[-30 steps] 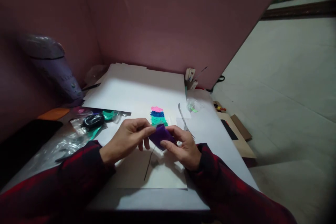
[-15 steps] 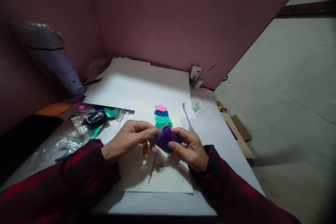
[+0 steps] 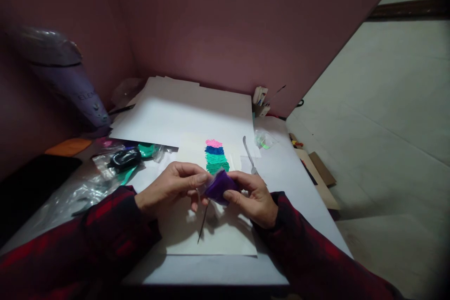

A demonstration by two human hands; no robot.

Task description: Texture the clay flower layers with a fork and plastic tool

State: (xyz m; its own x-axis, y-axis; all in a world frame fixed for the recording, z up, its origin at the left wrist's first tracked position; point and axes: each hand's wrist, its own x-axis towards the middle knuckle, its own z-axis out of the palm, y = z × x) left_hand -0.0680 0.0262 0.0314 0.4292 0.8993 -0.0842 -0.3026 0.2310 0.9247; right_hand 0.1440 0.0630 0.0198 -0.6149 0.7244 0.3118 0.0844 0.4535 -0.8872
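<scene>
Both hands meet around a small purple packet (image 3: 221, 188), which looks like soft clay in clear plastic. My right hand (image 3: 255, 197) grips its right side between thumb and fingers. At its left edge my left hand (image 3: 176, 186) pinches the clear wrapping with thumb and forefinger. Below them lies a cream sheet of paper (image 3: 211, 243) with a thin dark stick (image 3: 201, 227) across it. Just beyond the packet, textured bands of pink, blue, turquoise and green clay (image 3: 216, 158) cover part of the sheet. A metal fork (image 3: 249, 152) rests to their right.
White sheets (image 3: 190, 108) are stacked at the back. Left are clear plastic bags with coloured packets (image 3: 124, 159), an orange piece (image 3: 68, 146), a black flat object (image 3: 28, 183) and a purple bottle (image 3: 75, 89). A small clear bag (image 3: 264, 139) lies right, near the table edge.
The purple packet has tilted a little to the left, and more of its clear wrapping shows at my left fingertips. Both hands stay in nearly the same place; the view has shifted slightly.
</scene>
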